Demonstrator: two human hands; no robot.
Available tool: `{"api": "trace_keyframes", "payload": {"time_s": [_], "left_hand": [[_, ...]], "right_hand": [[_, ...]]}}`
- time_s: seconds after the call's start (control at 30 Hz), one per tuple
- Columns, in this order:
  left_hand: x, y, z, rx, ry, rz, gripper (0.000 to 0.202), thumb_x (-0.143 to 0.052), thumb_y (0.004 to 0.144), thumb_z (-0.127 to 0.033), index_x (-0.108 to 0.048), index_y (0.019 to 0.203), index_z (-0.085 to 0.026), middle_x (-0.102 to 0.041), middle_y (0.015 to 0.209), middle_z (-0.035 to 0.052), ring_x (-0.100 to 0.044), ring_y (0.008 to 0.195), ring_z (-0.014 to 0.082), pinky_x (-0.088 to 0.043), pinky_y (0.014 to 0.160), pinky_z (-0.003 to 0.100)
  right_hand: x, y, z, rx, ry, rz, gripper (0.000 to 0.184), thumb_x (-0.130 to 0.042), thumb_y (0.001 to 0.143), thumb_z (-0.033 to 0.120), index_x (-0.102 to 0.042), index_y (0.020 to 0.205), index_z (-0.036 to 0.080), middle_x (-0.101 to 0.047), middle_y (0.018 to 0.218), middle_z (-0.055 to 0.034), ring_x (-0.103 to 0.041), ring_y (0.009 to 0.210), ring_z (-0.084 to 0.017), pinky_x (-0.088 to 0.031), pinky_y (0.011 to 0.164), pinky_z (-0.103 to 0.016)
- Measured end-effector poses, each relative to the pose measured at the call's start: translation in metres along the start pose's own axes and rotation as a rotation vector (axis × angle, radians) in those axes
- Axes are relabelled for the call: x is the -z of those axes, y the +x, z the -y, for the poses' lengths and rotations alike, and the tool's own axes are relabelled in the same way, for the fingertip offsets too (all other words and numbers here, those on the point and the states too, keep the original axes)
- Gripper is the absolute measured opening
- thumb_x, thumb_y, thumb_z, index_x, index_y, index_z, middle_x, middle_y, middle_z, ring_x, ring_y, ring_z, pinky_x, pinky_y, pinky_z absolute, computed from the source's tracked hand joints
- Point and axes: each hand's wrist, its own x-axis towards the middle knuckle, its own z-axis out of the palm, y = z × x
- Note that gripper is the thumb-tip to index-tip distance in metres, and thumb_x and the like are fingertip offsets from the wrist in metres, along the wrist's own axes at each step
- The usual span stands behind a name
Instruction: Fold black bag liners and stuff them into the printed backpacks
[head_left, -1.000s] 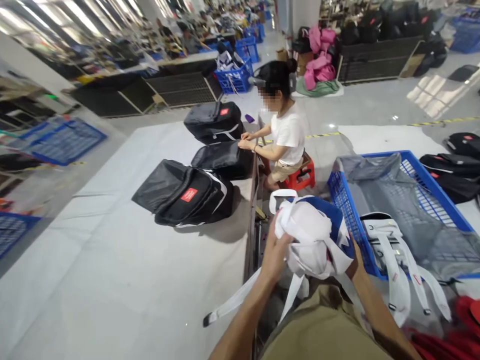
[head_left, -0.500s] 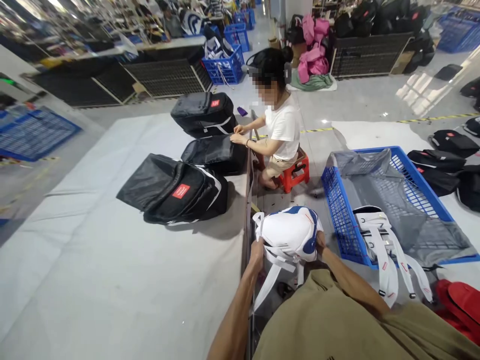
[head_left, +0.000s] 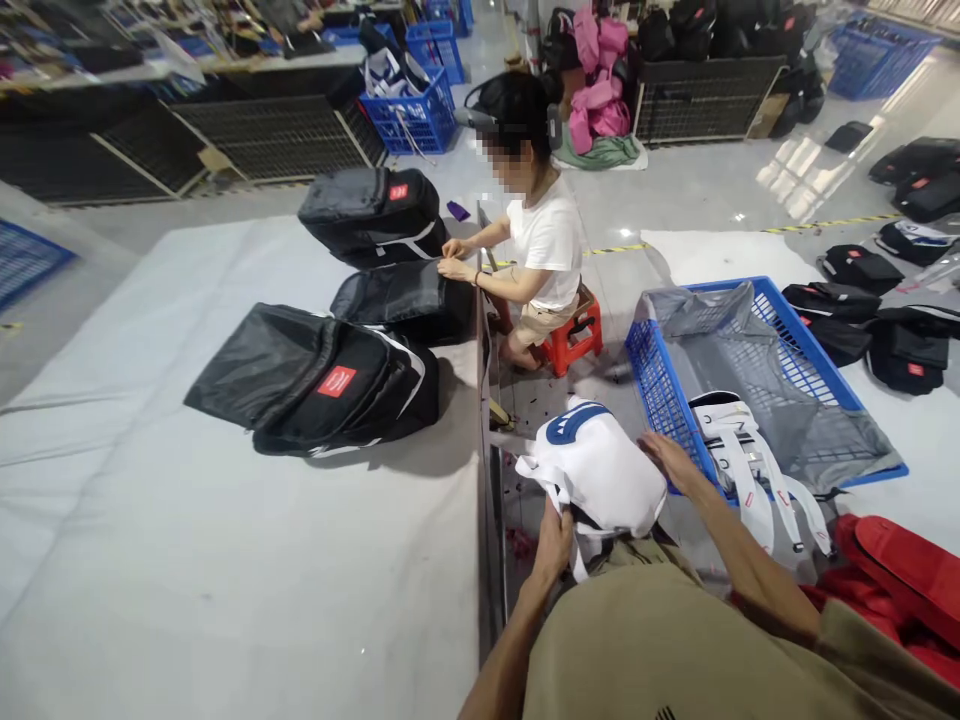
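A white backpack (head_left: pixel 604 470) with a blue patch rests on my lap, its blue side turned away from me. At its near left edge my left hand (head_left: pixel 553 540) is closed around the bag near its white straps (head_left: pixel 546 478). My right hand (head_left: pixel 670 462) is beside the bag's right side with its fingers stretched out, and I cannot tell whether they touch the fabric. Just beyond that hand stands a blue crate (head_left: pixel 806 350) lined with grey cloth. Another white bag (head_left: pixel 726 430) hangs over the crate's near edge, straps dangling outside.
Black backpacks with red labels, one of them in front (head_left: pixel 337 385), lie on the white table (head_left: pixel 247 560) to my left. A co-worker (head_left: pixel 551 230) on a red stool (head_left: pixel 574 335) handles one. A red bag (head_left: pixel 911 570) lies at my right; several black bags (head_left: pixel 862 270) lie beyond the crate.
The white backpack has been turned, so its blue patch went from the right side to the far left. My right hand has let go of its right edge and opened. My view has shifted.
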Motion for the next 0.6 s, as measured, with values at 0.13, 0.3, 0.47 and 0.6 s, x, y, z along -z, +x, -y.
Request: {"api": "trace_keyframes", "payload": {"time_s": [0.13,0.3,0.47,0.6], "left_hand": [[-0.005,0.018,-0.004,-0.118,-0.002,-0.004,0.054,-0.055,0.093,-0.038,-0.064,0.141,-0.015,-0.071,0.146,0.0238,-0.063,0.140,0.0354,-0.041,0.127,0.051],[0.004,0.002,-0.013,-0.141,0.006,-0.091,0.045,-0.060,0.094,-0.048,-0.072,0.126,-0.018,-0.075,0.138,0.0208,-0.063,0.139,0.0367,-0.045,0.123,0.048],[-0.014,-0.016,0.001,-0.049,0.045,0.077,0.036,-0.061,0.094,-0.048,-0.076,0.109,-0.019,-0.081,0.116,0.0197,-0.068,0.126,0.0388,-0.045,0.122,0.053],[-0.026,-0.009,0.015,0.086,-0.019,0.038,0.050,-0.068,0.086,-0.045,-0.074,0.128,-0.017,-0.079,0.131,0.0223,-0.064,0.137,0.0424,-0.046,0.121,0.056]], "right_hand": [[0.003,0.006,0.040,0.152,0.026,0.183,0.062,-0.065,0.104,0.057,-0.067,0.155,0.020,-0.071,0.154,-0.0160,-0.068,0.140,-0.030,-0.053,0.118,-0.042],[-0.008,-0.036,0.058,0.187,-0.290,0.121,0.085,-0.075,0.092,0.075,-0.059,0.162,0.028,-0.072,0.154,-0.0122,-0.068,0.138,-0.040,-0.051,0.118,-0.050],[-0.025,-0.065,-0.003,-0.004,-0.448,-0.114,0.076,-0.076,0.092,0.073,-0.071,0.149,0.022,-0.083,0.129,-0.0167,-0.077,0.119,-0.042,-0.057,0.100,-0.047],[-0.055,-0.056,-0.039,-0.053,-0.380,-0.097,0.058,-0.071,0.097,0.068,-0.082,0.128,0.020,-0.086,0.115,-0.0175,-0.080,0.112,-0.038,-0.057,0.091,-0.039]]}}
